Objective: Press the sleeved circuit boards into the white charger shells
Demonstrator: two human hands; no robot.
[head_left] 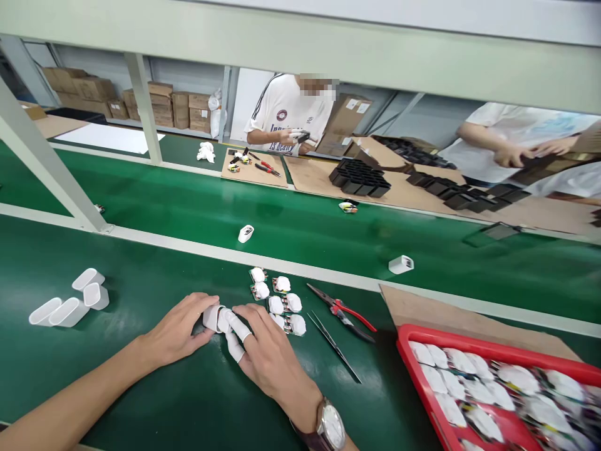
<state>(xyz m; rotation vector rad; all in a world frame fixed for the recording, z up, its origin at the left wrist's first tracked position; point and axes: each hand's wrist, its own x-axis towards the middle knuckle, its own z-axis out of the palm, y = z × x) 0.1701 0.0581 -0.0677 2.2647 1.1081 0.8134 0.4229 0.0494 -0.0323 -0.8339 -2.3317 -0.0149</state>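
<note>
My left hand [182,327] is closed round a small white plastic housing [212,318], held low over the green bench with its opening to the right. White finger cots cover the thumb and index finger of my right hand [270,351], which pinch at that opening; what lies between them is hidden. Right of my hands, several small circuit boards with white padding [275,305] lie in a cluster. Long-nose pliers [339,308] with red and black handles and steel tweezers [334,346] rest beyond them. Several open white housings [70,311] stand at the left.
A red tray [425,401] of padded boards sits at the lower right, by a cardboard sheet [451,313]. White housings [400,265] lie on the green conveyor belt [300,232]. A metal post [51,150] slants at left. Co-workers [291,119] handle parts across the belt.
</note>
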